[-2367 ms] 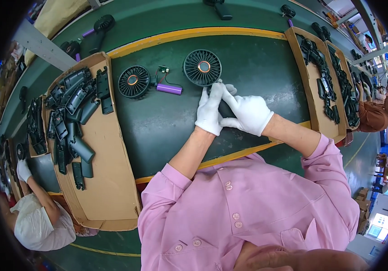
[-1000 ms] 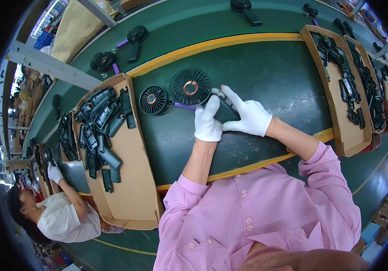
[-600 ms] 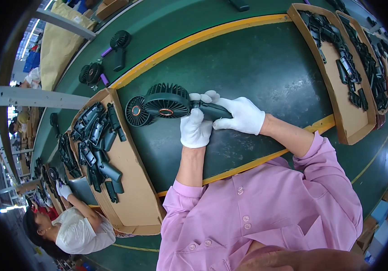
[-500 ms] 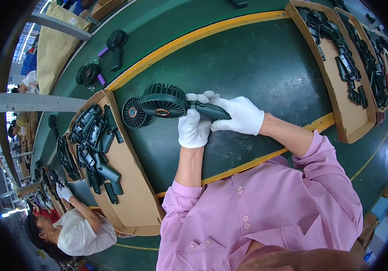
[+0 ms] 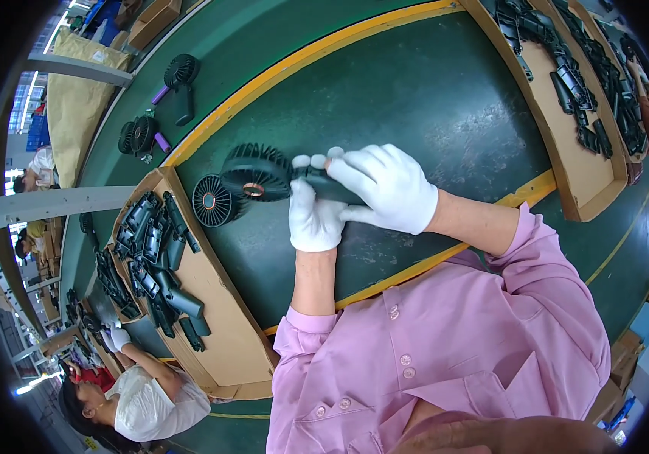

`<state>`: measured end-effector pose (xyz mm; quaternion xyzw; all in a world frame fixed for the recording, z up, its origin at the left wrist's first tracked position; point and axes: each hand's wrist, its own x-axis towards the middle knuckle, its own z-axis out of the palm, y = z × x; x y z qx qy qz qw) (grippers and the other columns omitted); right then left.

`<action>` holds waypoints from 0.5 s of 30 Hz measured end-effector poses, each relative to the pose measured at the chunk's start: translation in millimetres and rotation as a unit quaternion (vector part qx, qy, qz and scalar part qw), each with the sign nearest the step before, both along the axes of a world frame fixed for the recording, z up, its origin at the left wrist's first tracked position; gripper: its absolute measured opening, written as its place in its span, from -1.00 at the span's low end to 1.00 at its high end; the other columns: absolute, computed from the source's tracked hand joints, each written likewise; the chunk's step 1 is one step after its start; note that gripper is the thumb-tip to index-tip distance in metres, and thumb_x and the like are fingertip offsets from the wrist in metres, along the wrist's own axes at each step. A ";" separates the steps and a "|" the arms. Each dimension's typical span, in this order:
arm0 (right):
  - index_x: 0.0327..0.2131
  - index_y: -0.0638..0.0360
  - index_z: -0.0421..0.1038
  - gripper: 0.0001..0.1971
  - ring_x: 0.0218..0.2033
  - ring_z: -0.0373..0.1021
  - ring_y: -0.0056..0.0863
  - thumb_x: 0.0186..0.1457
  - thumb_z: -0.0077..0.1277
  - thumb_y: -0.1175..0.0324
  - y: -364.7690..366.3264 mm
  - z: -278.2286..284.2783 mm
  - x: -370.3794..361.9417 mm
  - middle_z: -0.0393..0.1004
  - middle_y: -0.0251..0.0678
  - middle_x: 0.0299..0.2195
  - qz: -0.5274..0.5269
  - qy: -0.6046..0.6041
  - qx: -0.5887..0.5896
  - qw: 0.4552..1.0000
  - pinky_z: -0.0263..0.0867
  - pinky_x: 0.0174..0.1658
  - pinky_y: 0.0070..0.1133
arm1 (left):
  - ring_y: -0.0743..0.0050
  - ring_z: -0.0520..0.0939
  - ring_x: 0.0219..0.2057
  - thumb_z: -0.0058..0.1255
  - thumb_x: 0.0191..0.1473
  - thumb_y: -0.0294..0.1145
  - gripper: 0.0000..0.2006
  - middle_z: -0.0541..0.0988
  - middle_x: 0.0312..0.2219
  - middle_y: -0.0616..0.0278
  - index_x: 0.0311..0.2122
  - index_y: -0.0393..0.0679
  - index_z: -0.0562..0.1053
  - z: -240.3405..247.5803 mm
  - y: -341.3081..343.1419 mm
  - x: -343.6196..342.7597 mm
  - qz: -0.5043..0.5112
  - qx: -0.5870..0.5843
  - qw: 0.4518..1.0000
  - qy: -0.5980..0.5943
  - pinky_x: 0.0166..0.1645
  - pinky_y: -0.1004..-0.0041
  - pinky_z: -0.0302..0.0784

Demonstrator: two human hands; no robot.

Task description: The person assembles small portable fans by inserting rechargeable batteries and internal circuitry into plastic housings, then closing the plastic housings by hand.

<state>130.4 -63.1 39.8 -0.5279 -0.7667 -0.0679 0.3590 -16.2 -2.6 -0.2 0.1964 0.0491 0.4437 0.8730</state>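
Note:
A dark handheld fan (image 5: 253, 174) with a ribbed round head and a copper-coloured ring lies sideways above the worktop, its head toward the left. My left hand (image 5: 317, 223), in a white glove, wraps the fan's handle just beside the head, with its fingertips showing on the far side. My right hand (image 5: 392, 189), gloved too, is closed over the rest of the handle. Its fingertips press near the left hand's, and most of the handle is hidden beneath it. Against the held fan's head, on the left, a second round fan head (image 5: 212, 201) rests on the worktop.
A cardboard tray (image 5: 222, 303) of dark plastic housings (image 5: 162, 265) stands at left; another tray (image 5: 578, 174) with similar parts stands at right. Beyond the yellow edging (image 5: 294, 64), fans with purple pieces (image 5: 161, 142) lie on a green belt. A co-worker (image 5: 147, 401) sits at far left.
My right hand has shifted from gripping the handle's end to bending its fingers over the handle. The whole view has turned slightly; the left hand keeps its hold.

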 end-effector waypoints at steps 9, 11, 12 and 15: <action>-0.14 0.15 0.34 -0.45 -0.27 0.30 -0.31 -0.27 0.22 0.17 -6.6 8.6 -11.0 0.33 -0.27 -0.31 -0.137 -0.048 -0.112 0.983 0.26 -0.23 -0.45 | 0.39 0.50 -0.10 0.07 0.11 -0.21 -0.73 0.52 -0.21 0.28 -0.13 -0.06 0.39 -11.5 3.2 22.0 0.002 -0.117 0.979 0.165 0.05 0.32 0.39; -0.16 0.16 0.35 -0.47 -0.28 0.30 -0.31 -0.27 0.22 0.17 -10.9 11.0 -13.0 0.32 -0.27 -0.32 -0.155 -0.072 -0.117 0.978 0.26 -0.23 -0.46 | 0.37 0.50 -0.10 0.08 0.10 -0.17 -0.70 0.52 -0.20 0.26 -0.13 -0.08 0.39 -15.1 1.5 23.0 -0.001 -0.127 0.978 0.163 0.06 0.30 0.38; -0.19 0.17 0.36 -0.49 -0.29 0.30 -0.32 -0.27 0.21 0.18 -13.0 12.8 -13.1 0.32 -0.27 -0.34 -0.152 -0.082 -0.102 0.980 0.27 -0.26 -0.47 | 0.36 0.50 -0.10 0.09 0.09 -0.13 -0.67 0.52 -0.20 0.23 -0.13 -0.09 0.39 -15.3 0.0 24.1 -0.004 -0.139 0.976 0.168 0.06 0.28 0.37; -0.23 0.18 0.38 -0.53 -0.31 0.30 -0.33 -0.28 0.21 0.20 -18.7 15.1 -14.3 0.31 -0.28 -0.37 -0.146 -0.102 -0.076 0.981 0.28 -0.30 -0.48 | 0.32 0.50 -0.13 0.01 0.12 -0.03 -0.65 0.52 -0.22 0.20 -0.18 -0.10 0.39 -9.0 -2.5 24.2 -0.041 -0.155 0.978 0.134 0.06 0.26 0.36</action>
